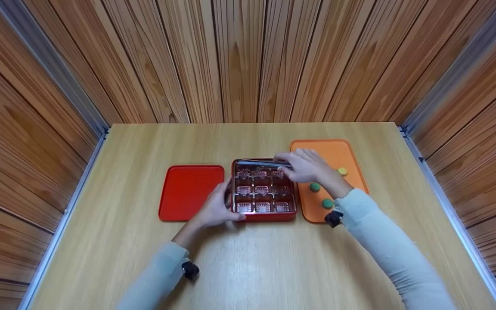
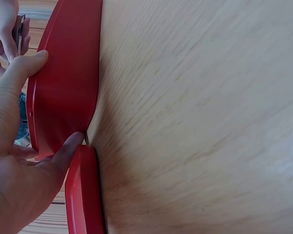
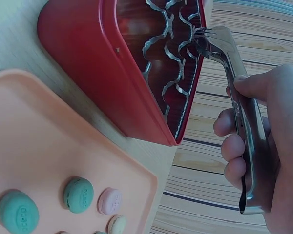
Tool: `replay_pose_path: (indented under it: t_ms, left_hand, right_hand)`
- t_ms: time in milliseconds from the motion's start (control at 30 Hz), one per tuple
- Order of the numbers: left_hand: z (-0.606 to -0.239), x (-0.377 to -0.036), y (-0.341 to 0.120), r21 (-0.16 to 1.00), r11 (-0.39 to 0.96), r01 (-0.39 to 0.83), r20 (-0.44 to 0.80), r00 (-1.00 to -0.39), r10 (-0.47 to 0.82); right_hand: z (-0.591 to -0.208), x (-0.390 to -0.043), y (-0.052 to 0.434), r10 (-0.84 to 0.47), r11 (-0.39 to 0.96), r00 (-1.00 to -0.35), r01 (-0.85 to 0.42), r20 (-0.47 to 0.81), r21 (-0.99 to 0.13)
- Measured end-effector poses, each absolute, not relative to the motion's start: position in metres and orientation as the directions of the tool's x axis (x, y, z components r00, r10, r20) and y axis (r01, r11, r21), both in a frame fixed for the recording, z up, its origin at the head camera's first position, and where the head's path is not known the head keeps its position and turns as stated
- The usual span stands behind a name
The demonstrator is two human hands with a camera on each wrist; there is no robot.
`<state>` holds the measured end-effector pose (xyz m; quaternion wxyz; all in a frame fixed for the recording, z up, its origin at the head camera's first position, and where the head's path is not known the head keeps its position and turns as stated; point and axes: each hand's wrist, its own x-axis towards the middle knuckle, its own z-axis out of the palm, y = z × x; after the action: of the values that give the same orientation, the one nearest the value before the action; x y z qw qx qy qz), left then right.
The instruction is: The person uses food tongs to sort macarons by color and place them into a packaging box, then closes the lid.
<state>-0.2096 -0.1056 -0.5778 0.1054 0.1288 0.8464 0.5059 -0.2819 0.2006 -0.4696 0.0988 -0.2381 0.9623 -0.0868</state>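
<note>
My left hand grips the front-left corner of a red tin, thumb on its front wall and fingers along its left side. Inside sits a dark plastic insert with rows of square compartments, showing no food in the head view. My right hand holds metal serving tongs above the tin's back right. The tongs' toothed tips reach over the insert in the right wrist view. Green macarons and a yellow macaron lie on an orange tray; a pink macaron also appears in the right wrist view.
A shallow red tray lies just left of the tin, close beside my left fingers. The orange tray stands right of the tin, partly under my right forearm. Wood-plank walls enclose the wooden table at the back and sides.
</note>
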Motion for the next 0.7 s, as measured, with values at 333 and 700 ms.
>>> replay_pose_path:
  t_ms: [333, 700]
  left_hand:
    - [-0.5729, -0.2094, -0.1042, 0.887, 0.456, 0.078, -0.080, -0.945, 0.317]
    - [-0.5750, -0.2096, -0.1050, 0.889, 0.443, 0.112, -0.045, -0.943, 0.329]
  right_hand:
    - [-0.4702, -0.2816, 0.1997, -0.471, 0.874, -0.869, -0.437, -0.150, -0.212]
    - [-0.4722, -0.2831, 0.2041, -0.480, 0.864, -0.867, -0.441, -0.132, -0.243]
